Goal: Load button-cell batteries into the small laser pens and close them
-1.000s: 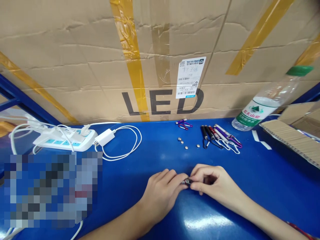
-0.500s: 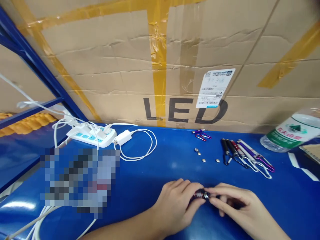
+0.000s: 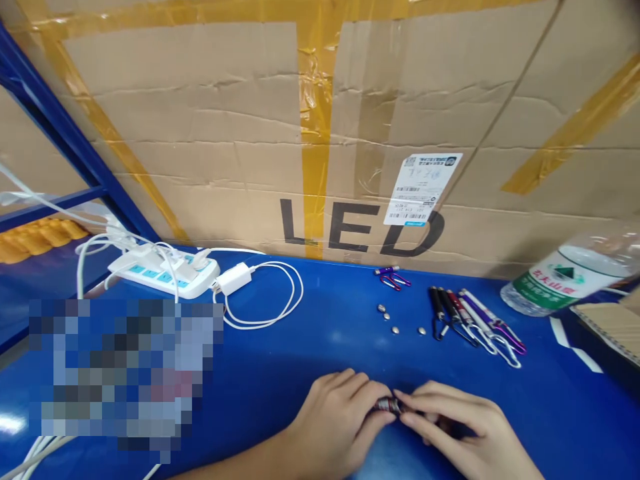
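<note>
Low in the head view, my left hand [image 3: 340, 417] is closed around a small dark keychain flashlight [image 3: 386, 404] with reddish printing. Most of its body lies hidden under those fingers. From the other side, my right hand [image 3: 463, 423] pinches the flashlight's end between thumb and fingertips, covering it. Beyond the hands, several silver button cells [image 3: 395, 330] lie scattered on the blue table [image 3: 320, 347]. A row of keychain flashlights [image 3: 457, 307] in black, red, silver and purple, with carabiner clips, rests to the right. A purple one [image 3: 387, 271] lies farther back beside red and purple clips.
At the back left sits a white power strip [image 3: 187, 288] with an adapter [image 3: 235, 278] and looped cables. A blurred-out patch [image 3: 125, 373] covers the left side. A large cardboard box [image 3: 240, 167] stands behind. On the right are a water bottle [image 3: 555, 283] and an open carton [image 3: 610, 330].
The whole view has shifted slightly. My right fingers have come closer to my left hand, and the flashlight's silver end, visible before, is now mostly covered by them.
</note>
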### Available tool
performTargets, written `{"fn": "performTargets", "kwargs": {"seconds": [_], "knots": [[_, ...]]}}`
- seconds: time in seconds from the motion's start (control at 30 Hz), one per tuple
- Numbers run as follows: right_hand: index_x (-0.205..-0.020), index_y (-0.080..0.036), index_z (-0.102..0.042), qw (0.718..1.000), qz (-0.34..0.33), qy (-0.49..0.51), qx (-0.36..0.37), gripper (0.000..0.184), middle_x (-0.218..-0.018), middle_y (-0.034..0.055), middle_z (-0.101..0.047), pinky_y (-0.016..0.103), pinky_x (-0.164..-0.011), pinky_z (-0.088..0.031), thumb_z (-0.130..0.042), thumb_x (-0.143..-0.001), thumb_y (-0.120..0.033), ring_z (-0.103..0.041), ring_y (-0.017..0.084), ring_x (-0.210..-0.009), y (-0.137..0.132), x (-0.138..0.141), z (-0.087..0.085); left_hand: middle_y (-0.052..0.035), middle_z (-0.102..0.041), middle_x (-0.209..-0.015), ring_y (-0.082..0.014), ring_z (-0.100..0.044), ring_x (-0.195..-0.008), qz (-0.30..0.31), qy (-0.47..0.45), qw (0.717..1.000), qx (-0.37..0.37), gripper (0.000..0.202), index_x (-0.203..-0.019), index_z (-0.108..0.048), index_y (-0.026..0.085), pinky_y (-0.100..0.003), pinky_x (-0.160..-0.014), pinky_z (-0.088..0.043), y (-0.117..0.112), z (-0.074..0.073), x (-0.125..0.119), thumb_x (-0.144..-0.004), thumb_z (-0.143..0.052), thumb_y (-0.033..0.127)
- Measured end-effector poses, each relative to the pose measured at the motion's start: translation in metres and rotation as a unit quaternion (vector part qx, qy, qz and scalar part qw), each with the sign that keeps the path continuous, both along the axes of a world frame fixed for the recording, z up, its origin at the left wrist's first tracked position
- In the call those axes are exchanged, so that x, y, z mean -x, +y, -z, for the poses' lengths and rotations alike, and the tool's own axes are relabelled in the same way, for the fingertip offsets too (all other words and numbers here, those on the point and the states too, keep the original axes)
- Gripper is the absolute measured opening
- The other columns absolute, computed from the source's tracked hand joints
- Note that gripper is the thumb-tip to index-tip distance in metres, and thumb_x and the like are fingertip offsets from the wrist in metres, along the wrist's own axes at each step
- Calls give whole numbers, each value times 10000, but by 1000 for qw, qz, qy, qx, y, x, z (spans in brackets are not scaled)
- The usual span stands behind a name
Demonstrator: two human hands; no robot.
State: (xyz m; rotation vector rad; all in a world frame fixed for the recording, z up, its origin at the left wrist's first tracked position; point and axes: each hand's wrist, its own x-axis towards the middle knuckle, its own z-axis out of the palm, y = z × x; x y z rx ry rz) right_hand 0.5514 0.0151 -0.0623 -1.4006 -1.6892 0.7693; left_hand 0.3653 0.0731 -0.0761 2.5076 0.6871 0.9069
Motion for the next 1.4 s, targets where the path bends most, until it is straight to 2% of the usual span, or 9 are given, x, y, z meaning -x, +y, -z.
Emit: {"fn": "performTargets", "kwargs": {"seconds": [0.13,0.3,0.47,0.73,0.87,1.03,1.17,1.27,1.4], "knots": [[-1023,-249,-706,999,-45,-26,-10,203,-798,50,-628,181,-513,-486,-609,-850,-292,-595,141,-638,3,-4,-3,55,-596,-803,-83,-517,-696,3,0,1000,-2,133,-955,-545,206,-207,-648,-383,2,-2,-1,-893,-437,254],[-1039,-249,-697,997,-27,-25,-62,212,-819,43,-638,164,-495,-489,-612,-845,-244,-612,141,-663,3,-3,-5,42,-593,-784,-89,-523,-694,13,7,1000,2,132,-949,-543,197,-207,-645,-391,3,-2,-2,-894,-438,255],[-1070,-247,-679,997,-32,-20,-71,246,-844,34,-634,143,-483,-480,-605,-845,-182,-607,115,-653,3,-1,-5,37,-583,-780,-78,-517,-680,11,0,1000,-5,115,-971,-530,199,-191,-651,-397,4,-4,-3,-877,-471,227],[-1123,-248,-638,992,-30,-45,-115,293,-910,27,-627,175,-683,-542,-603,-846,-157,-619,131,-778,-2,-3,-2,17,-575,-763,-70,-494,-648,29,-10,999,-17,125,-969,-541,168,-182,-615,-394,4,-5,-3,-868,-486,215],[-1050,-213,-649,990,-35,-48,-124,220,-904,29,-626,153,-647,-535,-605,-844,-151,-619,122,-762,-2,-3,-1,17,-578,-769,-74,-497,-659,29,-4,999,-20,130,-973,-545,168,-189,-625,-394,4,-4,-3,-867,-488,217],[-977,-169,-657,983,-63,-37,-167,169,-891,36,-621,156,-681,-524,-603,-833,-99,-612,118,-776,-1,-5,-4,21,-569,-749,-77,-481,-652,35,6,999,-27,124,-958,-542,165,-193,-610,-376,4,-3,-3,-874,-482,233],[-888,-154,-673,984,-76,-25,-157,119,-854,32,-614,140,-652,-514,-607,-821,-82,-607,104,-743,0,-6,-7,29,-577,-753,-71,-465,-635,43,7,998,-44,127,-924,-544,162,-192,-598,-359,3,-4,-3,-890,-462,253],[-910,-170,-678,987,-70,-11,-142,143,-842,27,-618,146,-641,-516,-628,-805,-87,-608,107,-736,0,-6,-7,35,-577,-752,-74,-470,-632,42,9,998,-51,147,-922,-541,162,-195,-593,-365,3,-5,-3,-900,-438,265],[-903,-213,-691,993,-57,12,-106,147,-818,14,-623,135,-507,-480,-649,-797,-120,-591,91,-622,-1,-4,-7,41,-587,-760,-79,-487,-633,41,15,997,-60,169,-909,-544,165,-205,-606,-380,2,-5,-2,-909,-413,273]]}}
